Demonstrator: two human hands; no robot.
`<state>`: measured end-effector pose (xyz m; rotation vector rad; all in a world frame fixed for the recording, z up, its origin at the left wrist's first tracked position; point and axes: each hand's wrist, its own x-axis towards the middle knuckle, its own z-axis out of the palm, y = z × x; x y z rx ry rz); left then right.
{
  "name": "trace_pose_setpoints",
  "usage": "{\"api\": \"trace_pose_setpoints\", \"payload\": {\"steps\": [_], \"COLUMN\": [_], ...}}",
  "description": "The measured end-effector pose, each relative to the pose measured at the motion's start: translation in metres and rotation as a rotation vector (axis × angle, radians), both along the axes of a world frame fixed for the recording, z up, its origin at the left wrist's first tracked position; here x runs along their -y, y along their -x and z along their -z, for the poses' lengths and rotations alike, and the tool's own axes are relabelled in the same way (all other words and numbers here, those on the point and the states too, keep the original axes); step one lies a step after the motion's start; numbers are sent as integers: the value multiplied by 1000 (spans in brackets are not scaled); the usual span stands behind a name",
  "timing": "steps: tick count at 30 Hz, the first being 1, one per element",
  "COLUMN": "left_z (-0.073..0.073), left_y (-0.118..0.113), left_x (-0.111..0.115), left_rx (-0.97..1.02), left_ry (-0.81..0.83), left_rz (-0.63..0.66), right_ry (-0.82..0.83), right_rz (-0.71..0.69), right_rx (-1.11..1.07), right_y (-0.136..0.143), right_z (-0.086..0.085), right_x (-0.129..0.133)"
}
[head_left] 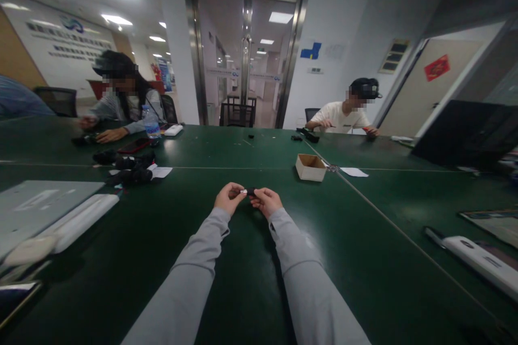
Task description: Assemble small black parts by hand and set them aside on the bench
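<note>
My left hand [229, 198] and my right hand [265, 201] meet over the dark green table [243, 259], both arms in grey sleeves. Between the fingertips they pinch a small object [248, 192], black on the right side with a short silvery end toward the left hand. It is too small to name more exactly. The hands hover just above the table surface, a little in front of an open small cardboard box [310, 166].
A pile of black items and white paper [131, 168] lies at left, with a water bottle [152, 127] and red phone [133, 145]. A grey laptop [40, 205] and white slab [81, 219] sit near left. Two other people sit across. A white device [481, 261] lies right.
</note>
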<state>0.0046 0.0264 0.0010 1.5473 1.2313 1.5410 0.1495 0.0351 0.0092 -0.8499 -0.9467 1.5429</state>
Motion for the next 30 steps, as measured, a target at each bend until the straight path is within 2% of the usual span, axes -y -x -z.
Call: {"api": "trace_pose_setpoints", "payload": {"steps": [4, 7, 11, 14, 20, 25, 30], "left_z": [-2, -4, -5, -6, -7, -4, -3], "left_y": [3, 4, 3, 1, 0, 1, 1], "left_x": [1, 2, 3, 3, 2, 1, 1], "left_rx": [-9, -1, 73, 115, 102, 5, 159], "left_ry": [-10, 0, 16, 46, 408, 355, 283], "left_rz": [10, 23, 78, 72, -13, -23, 58], "right_ry": [9, -1, -9, -5, -35, -50, -42], "right_rz": [33, 8, 12, 35, 21, 2, 5], "right_rx": [-5, -12, -15, 1, 3, 13, 10], "right_y": [1, -1, -1, 0, 0, 0, 0], "right_z": [1, 1, 1, 2, 2, 3, 3], "right_x": [-1, 0, 1, 0, 1, 1, 1]}}
